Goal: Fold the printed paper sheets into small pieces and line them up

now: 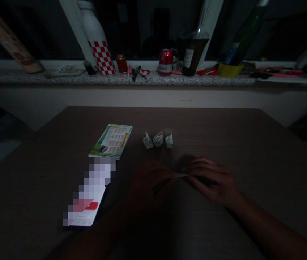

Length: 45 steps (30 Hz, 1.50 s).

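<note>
Between my two hands, just above the table, is a small thin piece of paper (pixel 180 175), seen nearly edge-on. My left hand (pixel 153 180), dark in shadow, pinches its left end. The fingertips of my right hand (pixel 213 178) are closed on the right end. Beyond the hands stand three small folded paper pieces with printed patterns: a left one (pixel 147 141), a middle one (pixel 158 139) touching or nearly touching it, and a right one (pixel 169 140) slightly apart. How the held paper is folded cannot be made out in the dim light.
A stack of printed calendar cards (pixel 111 142) lies left of the folded pieces on the table (pixel 210 130). Nearer me is a lit phone (pixel 84 216), partly blurred. On the windowsill (pixel 142 80) stand a checkered bottle (pixel 101 54), a red can (pixel 165 62) and a dark bottle (pixel 191 57).
</note>
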Tool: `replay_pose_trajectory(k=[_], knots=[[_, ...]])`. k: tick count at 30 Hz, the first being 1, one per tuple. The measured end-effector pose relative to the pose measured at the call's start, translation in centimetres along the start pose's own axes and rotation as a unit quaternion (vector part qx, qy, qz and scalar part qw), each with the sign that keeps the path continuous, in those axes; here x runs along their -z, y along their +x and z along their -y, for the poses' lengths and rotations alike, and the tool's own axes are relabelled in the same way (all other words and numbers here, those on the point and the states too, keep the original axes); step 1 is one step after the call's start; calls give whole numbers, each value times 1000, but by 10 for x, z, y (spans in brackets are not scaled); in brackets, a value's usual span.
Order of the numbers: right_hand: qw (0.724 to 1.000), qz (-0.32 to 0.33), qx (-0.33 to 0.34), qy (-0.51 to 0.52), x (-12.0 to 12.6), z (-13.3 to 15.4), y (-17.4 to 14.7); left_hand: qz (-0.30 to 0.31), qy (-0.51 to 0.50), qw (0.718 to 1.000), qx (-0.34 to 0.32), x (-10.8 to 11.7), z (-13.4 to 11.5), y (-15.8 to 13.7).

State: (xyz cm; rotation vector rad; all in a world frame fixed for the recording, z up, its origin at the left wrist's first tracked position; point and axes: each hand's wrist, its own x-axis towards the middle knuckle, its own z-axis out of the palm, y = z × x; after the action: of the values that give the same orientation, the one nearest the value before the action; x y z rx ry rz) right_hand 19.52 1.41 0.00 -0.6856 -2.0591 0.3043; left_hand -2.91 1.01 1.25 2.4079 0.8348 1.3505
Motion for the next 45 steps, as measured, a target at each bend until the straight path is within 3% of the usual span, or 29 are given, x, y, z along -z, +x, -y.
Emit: replay_pose_trajectory(k=[9,27,32,45], knots=[[998,-5,42,-35,-5,10,4,60,25,998,-25,-9,0,0],[991,43,82,-95,-13,11,-1,106,88,987,-80,-13,-7,1],[990,32,100,-92,-10,11,0,122,59,986,-98,-12,-5,2],[995,10,45,-83,7,4,-4,131,21,989,-64,7,2,5]])
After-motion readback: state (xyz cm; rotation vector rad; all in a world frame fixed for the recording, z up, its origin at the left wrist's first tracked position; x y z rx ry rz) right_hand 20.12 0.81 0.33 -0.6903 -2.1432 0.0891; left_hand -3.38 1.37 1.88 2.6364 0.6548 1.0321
